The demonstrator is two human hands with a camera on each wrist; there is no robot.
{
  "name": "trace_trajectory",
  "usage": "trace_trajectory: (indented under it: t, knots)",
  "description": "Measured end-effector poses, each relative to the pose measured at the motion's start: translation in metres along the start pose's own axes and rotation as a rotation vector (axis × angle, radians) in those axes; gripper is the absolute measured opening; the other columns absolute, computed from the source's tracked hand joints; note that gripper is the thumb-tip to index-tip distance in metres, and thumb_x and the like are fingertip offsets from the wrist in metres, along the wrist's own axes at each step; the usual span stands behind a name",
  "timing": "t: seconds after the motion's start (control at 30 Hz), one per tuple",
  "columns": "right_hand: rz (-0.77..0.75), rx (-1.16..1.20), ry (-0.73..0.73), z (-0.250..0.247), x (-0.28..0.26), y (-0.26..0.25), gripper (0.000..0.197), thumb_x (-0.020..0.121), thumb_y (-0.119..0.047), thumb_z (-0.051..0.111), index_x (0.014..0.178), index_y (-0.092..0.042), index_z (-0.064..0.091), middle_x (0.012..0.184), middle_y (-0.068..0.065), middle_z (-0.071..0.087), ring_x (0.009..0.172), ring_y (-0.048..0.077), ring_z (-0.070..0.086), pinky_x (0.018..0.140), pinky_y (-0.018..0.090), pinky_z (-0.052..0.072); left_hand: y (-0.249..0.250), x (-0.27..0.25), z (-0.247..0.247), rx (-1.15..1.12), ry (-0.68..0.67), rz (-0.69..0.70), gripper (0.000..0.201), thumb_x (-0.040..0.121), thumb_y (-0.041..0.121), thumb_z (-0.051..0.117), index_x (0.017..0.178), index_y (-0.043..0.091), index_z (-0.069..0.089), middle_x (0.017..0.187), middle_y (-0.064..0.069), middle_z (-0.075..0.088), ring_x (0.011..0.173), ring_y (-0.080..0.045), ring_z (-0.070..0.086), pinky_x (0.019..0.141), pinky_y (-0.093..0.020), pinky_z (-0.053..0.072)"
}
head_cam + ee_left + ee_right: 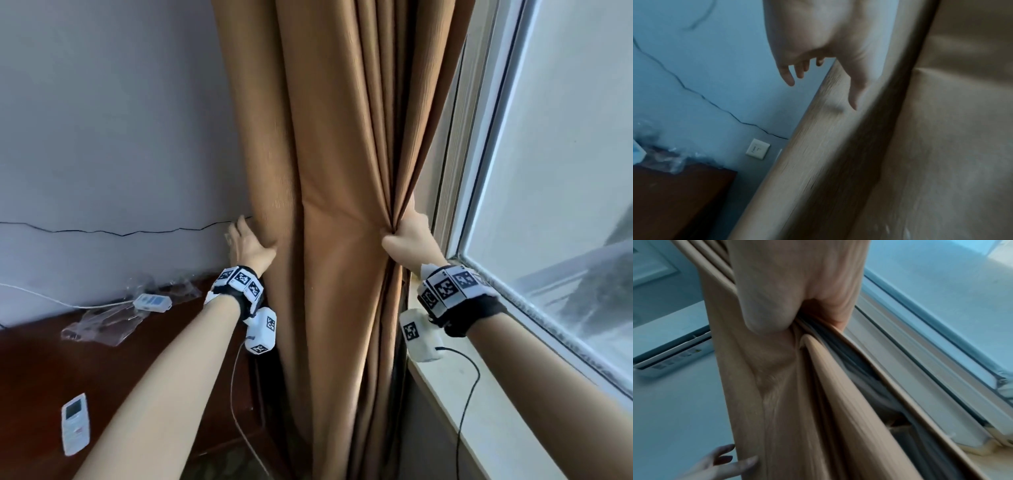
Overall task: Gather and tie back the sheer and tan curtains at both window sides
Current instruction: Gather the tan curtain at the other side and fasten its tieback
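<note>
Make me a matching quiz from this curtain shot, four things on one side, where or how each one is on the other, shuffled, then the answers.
Things:
1. left hand
2. right hand
3. remote
4. socket

States:
A. lies on the dark wooden top
B. grips bunched curtain folds by the window
C. on the wall, beside the curtain's edge
D. open, at the curtain's wall-side edge

Pairs: 1-D, 2-B, 3-A, 4-C
</note>
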State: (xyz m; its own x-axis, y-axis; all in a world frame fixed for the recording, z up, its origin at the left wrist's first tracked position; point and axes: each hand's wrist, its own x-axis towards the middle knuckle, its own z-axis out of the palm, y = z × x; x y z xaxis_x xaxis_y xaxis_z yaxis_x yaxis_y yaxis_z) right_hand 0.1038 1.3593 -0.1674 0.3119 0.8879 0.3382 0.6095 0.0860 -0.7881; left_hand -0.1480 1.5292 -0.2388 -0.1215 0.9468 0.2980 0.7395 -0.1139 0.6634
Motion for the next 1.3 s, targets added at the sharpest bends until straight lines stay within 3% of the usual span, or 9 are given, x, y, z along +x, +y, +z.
trace_trajectory:
  t: [0.07, 0.2, 0.37, 0.53, 0.67, 0.8, 0.97, 1.13, 1.3]
  knots:
    - [0.024, -0.015, 0.029, 0.003, -0.001, -0.002, 0.071, 0.076, 0.002, 0.049, 0.141, -0.011, 0.023, 0.101, 0.016, 0.059, 0.091, 0.033, 0.058, 0.081, 0.039, 0.053, 0.006, 0.014, 0.003, -0.043, -0.053, -0.035, 0.098, 0.067, 0.053, 0.078, 0.142, 0.012, 0.032, 0.144, -0.013, 0.040, 0.132, -0.032, 0.040, 0.110, -0.044, 0.035]
    - [0.070, -0.038, 0.116, 0.010, 0.000, -0.006, 0.069, 0.076, 0.005, 0.048, 0.139, -0.011, 0.026, 0.094, 0.013, 0.057, 0.084, 0.030, 0.056, 0.077, 0.038, 0.052, 0.015, 0.033, -0.007, -0.069, -0.119, 0.019, 0.042, 0.084, 0.040, 0.067, 0.106, 0.005, 0.065, 0.104, -0.015, 0.068, 0.103, -0.035, 0.063, 0.081, -0.029, 0.045]
    - [0.129, -0.091, 0.195, 0.017, 0.000, -0.009, 0.065, 0.078, 0.006, 0.049, 0.139, -0.010, 0.030, 0.087, 0.004, 0.052, 0.082, 0.023, 0.049, 0.072, 0.025, 0.040, -0.027, 0.048, -0.040, -0.102, -0.022, -0.031, 0.029, 0.092, 0.029, 0.055, 0.100, 0.002, 0.063, 0.102, -0.023, 0.067, 0.097, -0.043, 0.062, 0.084, -0.044, 0.051]
    - [0.146, -0.128, 0.273, 0.038, -0.008, -0.026, 0.058, 0.077, 0.005, 0.047, 0.131, -0.006, 0.033, 0.089, 0.008, 0.050, 0.082, 0.027, 0.046, 0.073, 0.028, 0.039, -0.062, 0.020, -0.079, -0.219, 0.179, -0.054, 0.024, 0.094, 0.021, 0.052, 0.091, -0.002, 0.058, 0.095, -0.027, 0.064, 0.090, -0.043, 0.060, 0.077, -0.044, 0.046]
    - [0.120, -0.125, 0.323, 0.064, -0.017, -0.045, 0.063, 0.072, 0.005, 0.046, 0.131, -0.009, 0.030, 0.092, 0.014, 0.056, 0.086, 0.035, 0.056, 0.076, 0.036, 0.049, -0.066, -0.032, -0.086, -0.194, 0.125, 0.193, 0.041, 0.092, 0.037, 0.050, 0.075, 0.001, 0.058, 0.075, -0.023, 0.065, 0.072, -0.041, 0.063, 0.066, -0.044, 0.051]
    - [0.130, -0.106, 0.332, 0.086, -0.029, -0.069, 0.057, 0.071, 0.005, 0.046, 0.125, -0.007, 0.033, 0.089, 0.012, 0.054, 0.091, 0.043, 0.057, 0.082, 0.045, 0.051, -0.034, -0.083, -0.081, -0.149, 0.028, 0.580, 0.027, 0.087, 0.021, 0.066, 0.068, 0.007, 0.053, 0.066, -0.018, 0.062, 0.063, -0.040, 0.060, 0.051, -0.036, 0.043]
    - [0.157, -0.093, 0.328, 0.101, -0.041, -0.087, 0.055, 0.072, 0.005, 0.048, 0.123, -0.005, 0.033, 0.099, 0.022, 0.061, 0.094, 0.043, 0.060, 0.084, 0.045, 0.052, 0.002, -0.120, -0.056, -0.210, -0.194, 0.767, 0.020, 0.093, 0.020, 0.053, 0.082, 0.004, 0.054, 0.081, -0.017, 0.062, 0.077, -0.039, 0.060, 0.066, -0.043, 0.049]
    - [0.163, -0.060, 0.329, 0.111, -0.050, -0.098, 0.065, 0.072, 0.005, 0.045, 0.134, -0.007, 0.028, 0.105, 0.025, 0.060, 0.097, 0.042, 0.057, 0.087, 0.044, 0.050, 0.025, -0.138, -0.032, -0.190, -0.536, 0.701, 0.015, 0.096, 0.011, 0.044, 0.095, 0.004, 0.057, 0.097, -0.018, 0.066, 0.093, -0.038, 0.061, 0.078, -0.040, 0.047]
    - [0.174, -0.075, 0.279, 0.114, -0.053, -0.100, 0.065, 0.072, 0.005, 0.044, 0.134, -0.007, 0.030, 0.099, 0.016, 0.056, 0.090, 0.033, 0.055, 0.081, 0.036, 0.049, 0.030, -0.139, -0.039, -0.415, -0.559, 0.561, 0.012, 0.087, 0.010, 0.058, 0.085, 0.004, 0.069, 0.086, -0.014, 0.072, 0.083, -0.029, 0.066, 0.081, -0.039, 0.051]
